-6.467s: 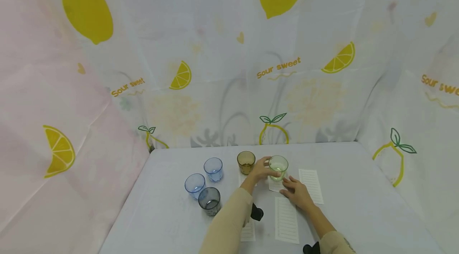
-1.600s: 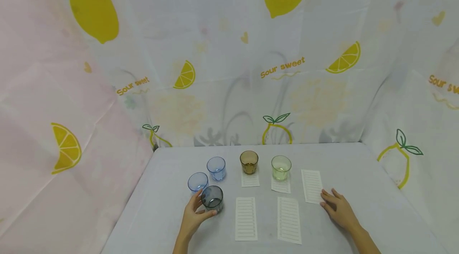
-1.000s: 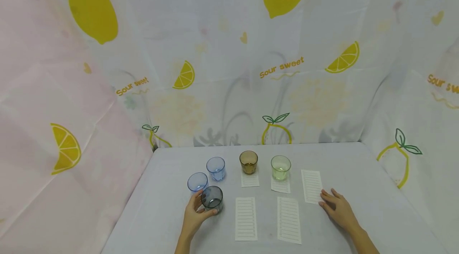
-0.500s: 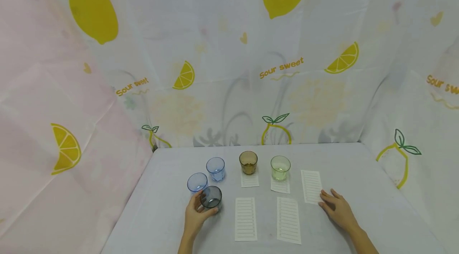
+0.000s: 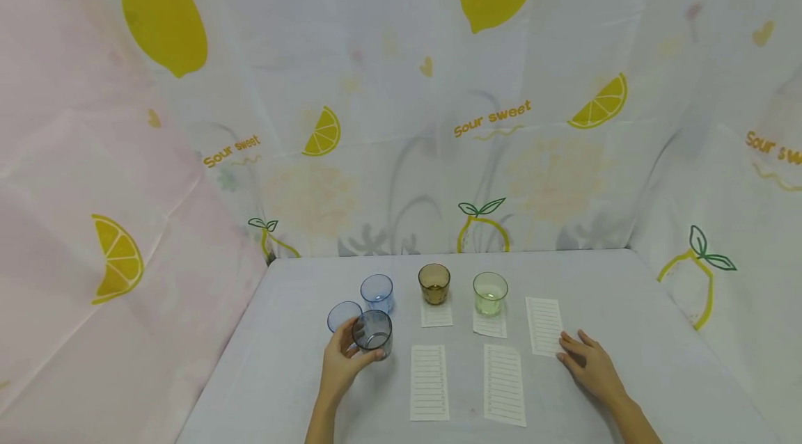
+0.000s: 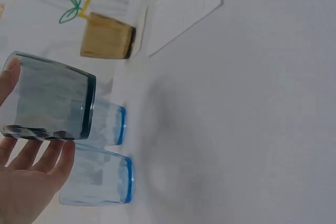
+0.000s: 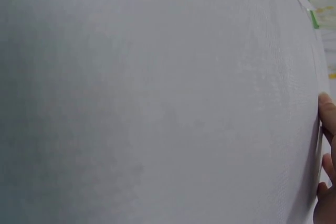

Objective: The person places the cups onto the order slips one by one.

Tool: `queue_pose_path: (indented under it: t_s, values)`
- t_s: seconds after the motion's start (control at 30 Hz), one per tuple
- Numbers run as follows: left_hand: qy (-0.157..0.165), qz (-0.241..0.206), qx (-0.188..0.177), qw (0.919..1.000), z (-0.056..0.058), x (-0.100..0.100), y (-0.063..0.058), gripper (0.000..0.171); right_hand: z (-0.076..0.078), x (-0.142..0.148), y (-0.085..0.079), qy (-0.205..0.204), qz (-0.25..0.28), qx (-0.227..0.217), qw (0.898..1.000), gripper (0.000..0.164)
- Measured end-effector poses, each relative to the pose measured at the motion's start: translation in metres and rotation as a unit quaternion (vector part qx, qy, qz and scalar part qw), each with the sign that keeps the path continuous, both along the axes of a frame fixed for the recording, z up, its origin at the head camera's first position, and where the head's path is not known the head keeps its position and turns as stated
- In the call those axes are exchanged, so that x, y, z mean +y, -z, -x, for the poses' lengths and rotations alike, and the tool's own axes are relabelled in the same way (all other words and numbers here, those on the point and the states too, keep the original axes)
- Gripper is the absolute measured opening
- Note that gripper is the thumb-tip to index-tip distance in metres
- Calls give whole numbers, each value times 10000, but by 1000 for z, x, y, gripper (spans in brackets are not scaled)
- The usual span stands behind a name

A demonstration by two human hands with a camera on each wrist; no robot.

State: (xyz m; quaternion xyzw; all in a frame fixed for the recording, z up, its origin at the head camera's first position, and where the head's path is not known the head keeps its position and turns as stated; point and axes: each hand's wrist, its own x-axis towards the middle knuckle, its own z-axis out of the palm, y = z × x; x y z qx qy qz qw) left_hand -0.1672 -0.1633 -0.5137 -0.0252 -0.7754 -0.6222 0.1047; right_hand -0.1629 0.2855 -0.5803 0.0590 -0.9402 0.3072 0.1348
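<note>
My left hand grips a smoky grey glass, thumb on one side and fingers on the other. In the left wrist view this grey glass is lifted off the white table, its base clear of the surface. Just behind it stand two blue glasses, one partly hidden by the hand and the other farther back. My right hand rests on the table with relaxed fingers, fingertips at the corner of a lined paper slip. Only its fingers show at the edge of the right wrist view.
An amber glass and a pale green glass stand at the back, each on a paper slip. Two more lined slips, one left and one right, lie flat nearer the front. A lemon-printed curtain surrounds the table.
Earlier the left hand was at the green glass and let it go on its slip. It then took hold of the grey glass and has now raised it. The right hand moved right, then stayed still.
</note>
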Motion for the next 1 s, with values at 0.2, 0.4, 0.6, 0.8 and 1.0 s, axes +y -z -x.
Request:
queue_pose_path:
  t_s: [0.2,0.4,0.6,0.8,1.0]
  values:
    - [242,-56,88,9997,13,8,-12,77,0,-1,-1,-5,22,153,9999,33]
    - [513,-180,235,9982,28,21,-22,76,-1,0,-1,-25,48,145,9999,33]
    - [781,-145,407,9960,40,37,-32,74,-1,0,-1,1,48,61,10000,34]
    - [1016,-139,539,9933,50,53,-41,75,-1,0,0,6,58,69,10000,33]
    - [1307,-393,591,9889,60,71,-49,73,-1,-1,0,8,94,57,9999,33]
